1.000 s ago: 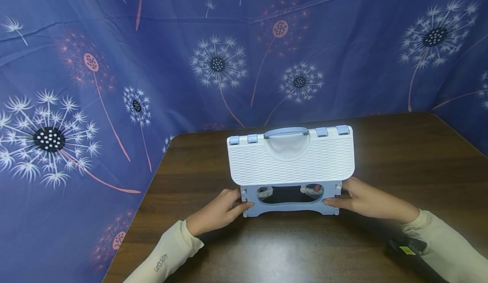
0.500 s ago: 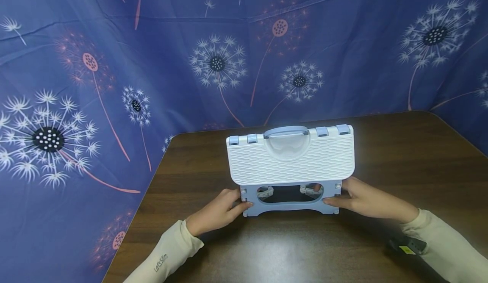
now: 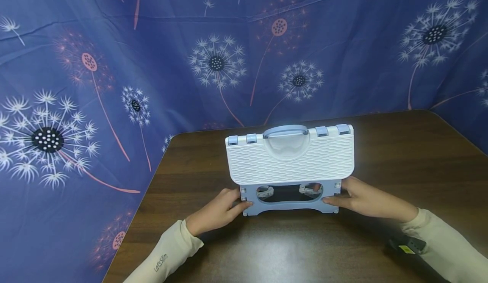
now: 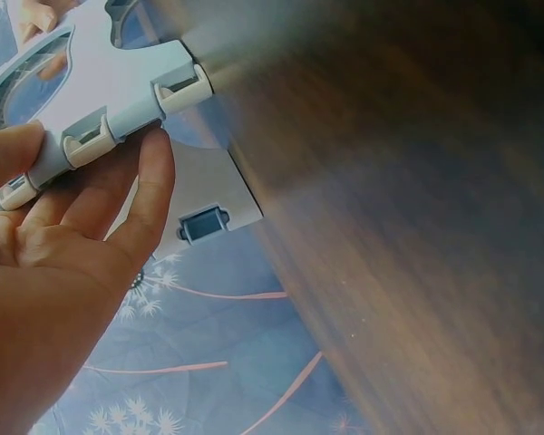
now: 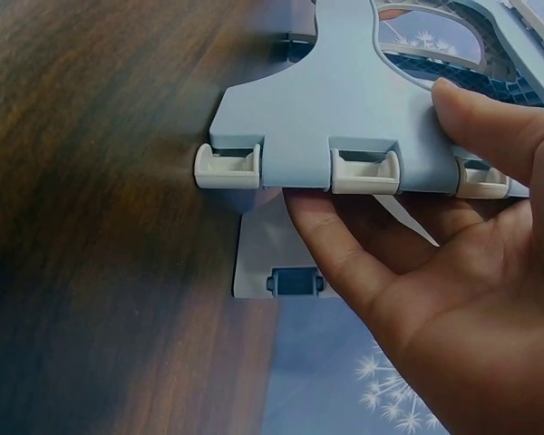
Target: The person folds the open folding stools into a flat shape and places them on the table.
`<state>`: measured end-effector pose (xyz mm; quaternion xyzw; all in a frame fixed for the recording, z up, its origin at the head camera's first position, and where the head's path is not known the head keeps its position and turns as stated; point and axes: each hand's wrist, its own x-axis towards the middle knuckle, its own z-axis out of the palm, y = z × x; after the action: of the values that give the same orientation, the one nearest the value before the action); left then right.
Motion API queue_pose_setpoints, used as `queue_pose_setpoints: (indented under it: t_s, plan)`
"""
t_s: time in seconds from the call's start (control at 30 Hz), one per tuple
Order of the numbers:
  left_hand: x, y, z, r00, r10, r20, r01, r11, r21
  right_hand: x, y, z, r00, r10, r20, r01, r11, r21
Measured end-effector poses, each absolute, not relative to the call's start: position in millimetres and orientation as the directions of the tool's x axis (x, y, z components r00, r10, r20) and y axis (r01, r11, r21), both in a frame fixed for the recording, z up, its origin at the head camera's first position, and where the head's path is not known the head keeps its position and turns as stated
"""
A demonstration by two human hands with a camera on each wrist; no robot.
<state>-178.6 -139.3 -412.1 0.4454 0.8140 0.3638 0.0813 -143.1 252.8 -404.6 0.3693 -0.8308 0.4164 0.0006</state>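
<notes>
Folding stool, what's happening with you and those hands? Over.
Left hand, right hand: gripping folding stool, opposite sides. White seat showing, handle uppermost. Nothing seen in the way.

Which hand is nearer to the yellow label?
The right. The right hand grips the right edge of the stool, with the yellow label beside its sleeve; the left hand grips the stool's opposite edge, farther away.
</notes>
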Motion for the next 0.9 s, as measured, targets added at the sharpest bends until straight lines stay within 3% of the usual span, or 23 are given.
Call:
queue_pose_setpoints:
  t_s: [0.9]
  plan:
    - [-180.8,-140.2,-415.3,-0.578,0.788,0.211,0.678,0.319,0.663,-147.0,252.9,-407.4,-0.699,-0.629,0.342,-0.642,0.339,-0.688]
